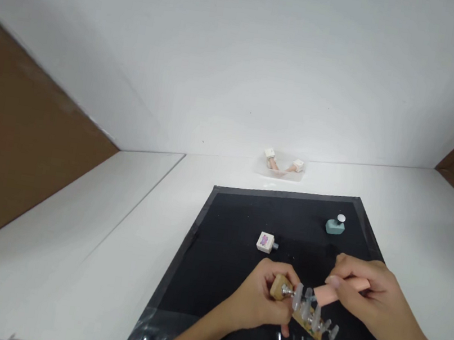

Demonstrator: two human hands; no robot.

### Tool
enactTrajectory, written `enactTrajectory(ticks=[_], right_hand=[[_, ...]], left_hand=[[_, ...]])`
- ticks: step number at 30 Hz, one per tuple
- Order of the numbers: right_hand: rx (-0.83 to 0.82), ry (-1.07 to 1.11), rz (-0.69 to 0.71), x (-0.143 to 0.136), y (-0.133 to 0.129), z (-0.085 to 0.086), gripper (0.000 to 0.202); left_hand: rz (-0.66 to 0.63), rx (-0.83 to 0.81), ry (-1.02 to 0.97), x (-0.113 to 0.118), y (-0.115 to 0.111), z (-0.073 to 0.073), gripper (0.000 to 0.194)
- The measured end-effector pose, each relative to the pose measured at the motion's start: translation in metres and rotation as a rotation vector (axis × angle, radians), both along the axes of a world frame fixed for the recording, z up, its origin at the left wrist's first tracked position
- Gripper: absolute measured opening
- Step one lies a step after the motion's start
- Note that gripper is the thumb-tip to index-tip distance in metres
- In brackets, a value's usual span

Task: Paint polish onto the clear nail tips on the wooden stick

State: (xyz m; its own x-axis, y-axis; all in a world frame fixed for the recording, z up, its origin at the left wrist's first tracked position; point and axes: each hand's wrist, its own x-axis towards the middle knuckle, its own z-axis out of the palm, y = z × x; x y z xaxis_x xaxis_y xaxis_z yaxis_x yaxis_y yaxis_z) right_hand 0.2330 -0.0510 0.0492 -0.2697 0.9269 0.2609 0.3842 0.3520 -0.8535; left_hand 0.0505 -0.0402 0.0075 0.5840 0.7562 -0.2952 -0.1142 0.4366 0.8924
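The left hand (265,300) has its fingers wrapped round one end of the wooden nail-tip stand (299,316), which serves here as the landmark. The stand's long axis slants from that gripped end, away at the left, down toward the wearer and the right. Clear nail tips (297,297) stick up along it on small metal posts.

Just to the right of the stand, the right hand (365,298) pinches the pink polish-bottle cap (326,294) between thumb and fingers. The cap's long axis runs from the palm leftward and slightly toward the wearer, so it lies across the line of the stand rather than along it. What seems to matter most is the small space between the cap's left end and the nail tips: a thin greyish piece, likely the brush, reaches in among them, though whether it touches one is too fine to tell. The tips lie left of the right hand's fingertips, while the left hand is nearer the stand's far end.

Beyond the stand and to its left is the white polish bottle (265,242), neck pointing right; farther beyond, rightward, sits the teal bottle (335,227).
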Motion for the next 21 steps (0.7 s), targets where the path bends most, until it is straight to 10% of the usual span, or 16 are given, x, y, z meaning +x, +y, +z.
enactTrajectory(ticks=[11,21], right_hand=[[-0.209,0.197,-0.129,0.009,-0.002,-0.011,0.026],[0.01,0.278,-0.076,0.002,-0.003,-0.008,0.024]], left_hand=[[-0.028,0.093,0.05,-0.002,-0.002,-0.004,0.015],[0.031,0.421,0.251,0.001,-0.001,0.002,0.004]])
